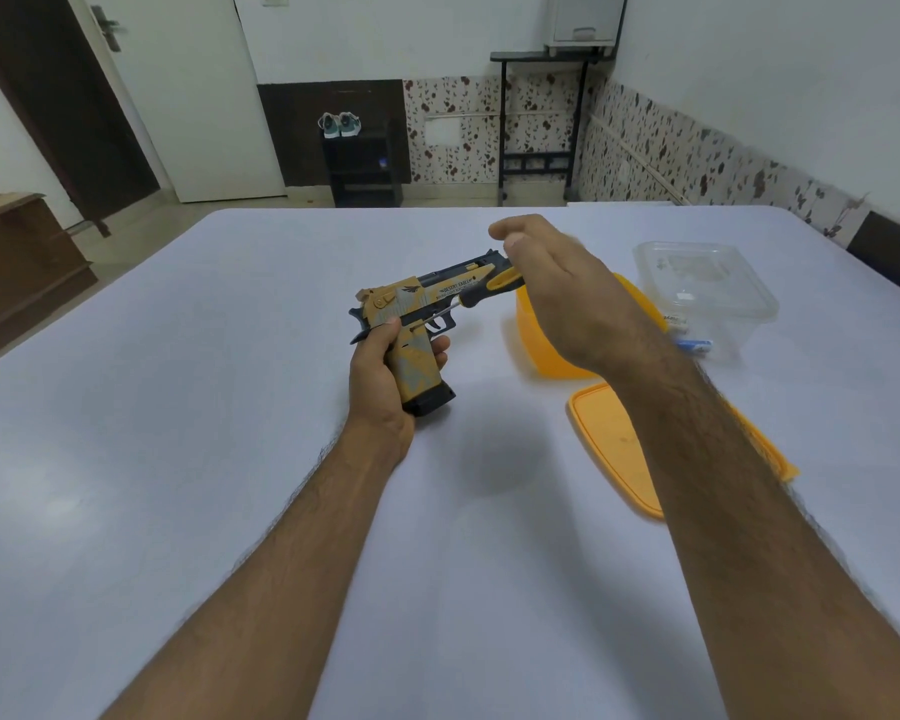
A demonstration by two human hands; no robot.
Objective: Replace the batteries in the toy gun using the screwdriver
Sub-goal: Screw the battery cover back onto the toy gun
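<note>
A person's left hand (380, 374) is gripping the toy gun (421, 324) by its handle, fingers curled round it, holding it above the pale, smooth surface (178, 407) near centre, muzzle pointing far-right. The gun is hard plastic w/ a tan-and-grey camo print, a black slide and a black base plate at the handle's near end.

The right hand (557, 298) is holding the screwdriver (476, 296), whose yellow-and-black moulded handle sits inside the palm; fingers look loosely curled round it, though the hand's back is hiding the exact hold, and thumb & forefinger tips are sticking up, slightly blurred. The thin metal shaft is slanting down-left, its tip meeting the gun's side just above the trigger guard.

Right of the gun, 1 orange plastic tub (531, 330) is sitting open, mostly behind the right wrist. Its flat, rectangular orange lid (614, 449) is lying nearer the camera, partly under the forearm. Further right, 1 clear, square-ish plastic container (707, 288) w/ rounded corners is resting on the surface; small items, incl. something blue-and-white (694, 346), are showing at its near edge, too small to identify.

At the room's far side, 1 pair of sneakers (340, 124) is sitting on a dark stand.
</note>
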